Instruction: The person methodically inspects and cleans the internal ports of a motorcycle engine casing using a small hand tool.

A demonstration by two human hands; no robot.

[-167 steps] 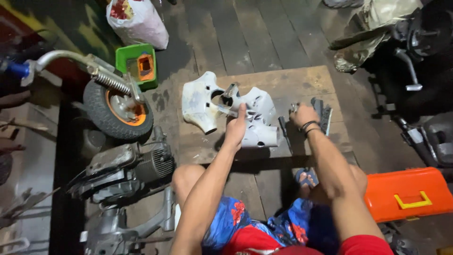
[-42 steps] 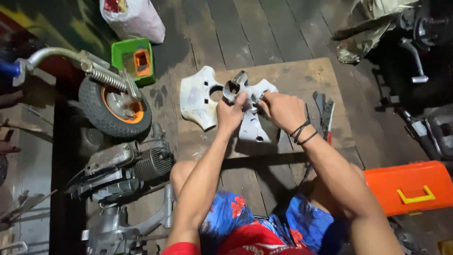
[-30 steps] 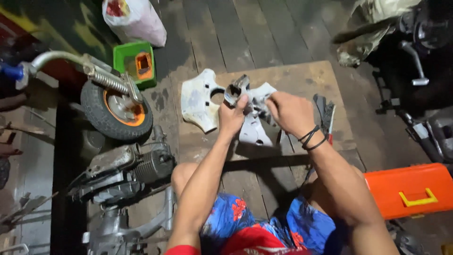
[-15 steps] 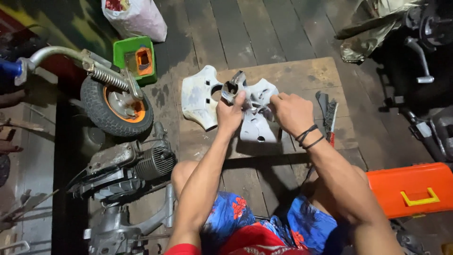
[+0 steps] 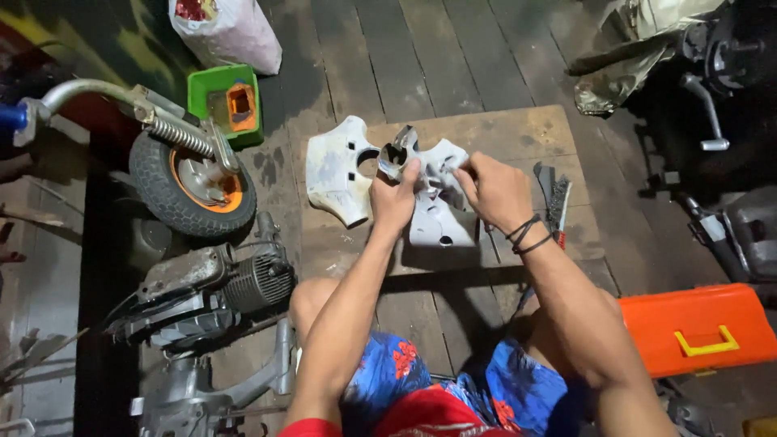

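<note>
From my remote view, my left hand [image 5: 394, 197] grips a small grey metal bracket [image 5: 394, 158] against the pale grey moulded plastic panel [image 5: 437, 212]; my right hand [image 5: 495, 188] pinches the panel's edge, steadying it flat on the worn plywood board [image 5: 518, 133]; a wire brush [image 5: 558, 204] lies just beside.

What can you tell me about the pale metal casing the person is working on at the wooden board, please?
The pale metal casing is a dull grey-white, cast-looking part with rounded lobes and several holes. It lies flat on the wooden board, beside a similar casing half with a round opening. The left hand presses on its upper left edge by a small dark fitting; the right hand grips its upper right lobe.
</note>
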